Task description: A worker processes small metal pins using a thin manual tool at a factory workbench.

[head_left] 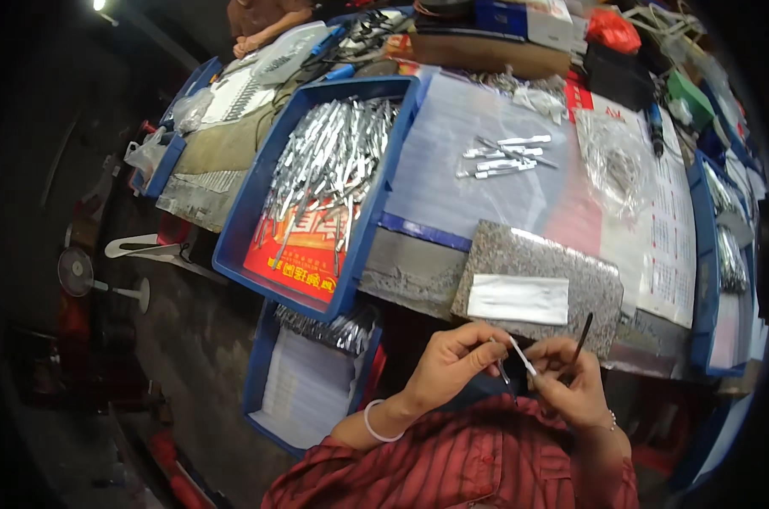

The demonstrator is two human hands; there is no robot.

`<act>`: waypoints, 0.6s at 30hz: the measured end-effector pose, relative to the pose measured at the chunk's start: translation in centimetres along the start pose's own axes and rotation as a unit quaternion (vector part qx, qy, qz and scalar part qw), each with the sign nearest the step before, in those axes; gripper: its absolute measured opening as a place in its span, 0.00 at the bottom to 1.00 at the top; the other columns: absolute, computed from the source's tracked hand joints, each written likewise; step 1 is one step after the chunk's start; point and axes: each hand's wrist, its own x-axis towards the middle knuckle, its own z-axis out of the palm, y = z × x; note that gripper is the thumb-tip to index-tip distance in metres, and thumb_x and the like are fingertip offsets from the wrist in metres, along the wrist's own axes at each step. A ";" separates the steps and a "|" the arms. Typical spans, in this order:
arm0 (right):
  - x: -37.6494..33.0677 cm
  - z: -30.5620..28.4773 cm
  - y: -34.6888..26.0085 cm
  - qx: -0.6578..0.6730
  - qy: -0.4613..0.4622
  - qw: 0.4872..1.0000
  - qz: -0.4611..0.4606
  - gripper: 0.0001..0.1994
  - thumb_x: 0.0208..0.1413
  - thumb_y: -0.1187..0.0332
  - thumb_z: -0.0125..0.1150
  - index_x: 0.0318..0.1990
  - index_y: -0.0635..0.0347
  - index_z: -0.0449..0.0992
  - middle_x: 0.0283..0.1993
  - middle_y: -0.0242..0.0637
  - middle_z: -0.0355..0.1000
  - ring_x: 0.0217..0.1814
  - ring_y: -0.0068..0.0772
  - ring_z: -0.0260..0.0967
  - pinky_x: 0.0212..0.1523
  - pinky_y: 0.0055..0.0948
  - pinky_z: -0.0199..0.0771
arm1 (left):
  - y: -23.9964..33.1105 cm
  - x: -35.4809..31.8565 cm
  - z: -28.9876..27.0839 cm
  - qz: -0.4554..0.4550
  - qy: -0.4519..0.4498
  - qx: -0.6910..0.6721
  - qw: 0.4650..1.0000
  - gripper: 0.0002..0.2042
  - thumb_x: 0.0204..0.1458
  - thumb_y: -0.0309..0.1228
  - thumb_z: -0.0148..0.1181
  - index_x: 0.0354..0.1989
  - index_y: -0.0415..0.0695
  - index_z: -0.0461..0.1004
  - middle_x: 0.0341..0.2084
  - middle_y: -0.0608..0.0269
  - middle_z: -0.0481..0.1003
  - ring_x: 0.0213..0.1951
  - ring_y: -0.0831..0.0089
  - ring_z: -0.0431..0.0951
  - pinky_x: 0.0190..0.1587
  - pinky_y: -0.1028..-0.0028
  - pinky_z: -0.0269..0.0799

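In front of my chest, my left hand [456,363] pinches a slim silver metal piece [503,373] between thumb and fingers. My right hand [573,383] is closed on a thin pale rod [523,356], whose upper end reaches the left fingertips. A dark thin stick [584,334] also sticks up out of the right hand. Just beyond both hands, a folded white cloth or paper pad [518,299] lies on a speckled stone slab [601,284]. Several similar slim metal pieces [510,157] lie loosely crossed farther back on the plastic-covered bench [452,114].
To the left, a blue tray [369,212] holds a heap of slim metal pieces [334,153] over red printed card. A second blue bin [257,386] sits below it. Right stands another blue tray [705,280]; a clear plastic bag [613,161] lies nearby. Another person [266,21] is at the far left.
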 end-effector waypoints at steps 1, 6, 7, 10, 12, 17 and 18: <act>0.1 -0.1 0.3 0.012 -0.010 1.000 -0.002 0.14 0.55 0.78 0.58 0.49 0.67 0.71 0.34 0.32 0.73 0.26 0.14 0.68 0.27 0.15 0.68 | 0.2 0.0 0.3 0.003 0.004 0.005 1.000 0.07 0.60 0.26 0.56 0.42 0.35 0.76 0.32 0.64 0.76 0.31 0.80 0.76 0.34 0.82 0.72; 0.7 -0.3 0.1 0.066 -0.054 0.996 0.010 0.12 0.57 0.77 0.57 0.49 0.68 0.72 0.27 0.31 0.72 0.20 0.13 0.64 0.20 0.14 0.62 | 0.6 -0.2 1.1 -0.017 0.038 0.014 0.999 0.08 0.59 0.27 0.59 0.41 0.34 0.78 0.31 0.63 0.77 0.28 0.82 0.75 0.32 0.83 0.71; 0.8 -0.4 0.3 0.072 -0.059 0.995 0.020 0.12 0.57 0.77 0.56 0.49 0.68 0.72 0.26 0.31 0.72 0.19 0.13 0.64 0.20 0.15 0.62 | 0.5 -0.2 1.2 -0.022 0.043 0.017 0.999 0.08 0.59 0.27 0.59 0.41 0.34 0.77 0.30 0.63 0.77 0.28 0.82 0.75 0.32 0.84 0.71; 0.8 -0.8 0.4 0.085 -0.063 0.994 0.027 0.13 0.57 0.78 0.53 0.50 0.69 0.72 0.26 0.30 0.71 0.18 0.12 0.62 0.20 0.15 0.62 | 0.1 0.1 1.4 -0.029 0.045 0.015 0.998 0.08 0.59 0.27 0.58 0.40 0.33 0.77 0.29 0.63 0.77 0.27 0.82 0.74 0.31 0.84 0.70; 0.8 -0.9 0.7 0.100 -0.074 0.992 0.039 0.13 0.57 0.78 0.52 0.50 0.70 0.73 0.26 0.30 0.71 0.18 0.12 0.62 0.20 0.15 0.62 | -0.2 0.2 1.2 -0.023 0.031 0.013 0.999 0.07 0.59 0.25 0.59 0.42 0.35 0.78 0.30 0.66 0.77 0.28 0.84 0.75 0.32 0.84 0.71; 0.9 -1.2 1.5 0.062 -0.074 0.995 0.012 0.13 0.58 0.76 0.52 0.50 0.69 0.73 0.27 0.30 0.72 0.21 0.12 0.63 0.21 0.15 0.62 | -0.1 0.6 1.2 -0.021 0.033 0.025 0.999 0.07 0.59 0.26 0.58 0.41 0.35 0.78 0.30 0.66 0.77 0.28 0.84 0.74 0.31 0.84 0.70; 1.0 -1.2 1.5 0.048 -0.079 0.996 0.010 0.13 0.59 0.76 0.52 0.51 0.69 0.72 0.28 0.30 0.72 0.21 0.12 0.63 0.21 0.15 0.63 | 0.0 0.5 1.2 -0.018 0.036 0.038 0.998 0.07 0.59 0.26 0.58 0.41 0.35 0.77 0.30 0.67 0.77 0.27 0.84 0.74 0.31 0.85 0.70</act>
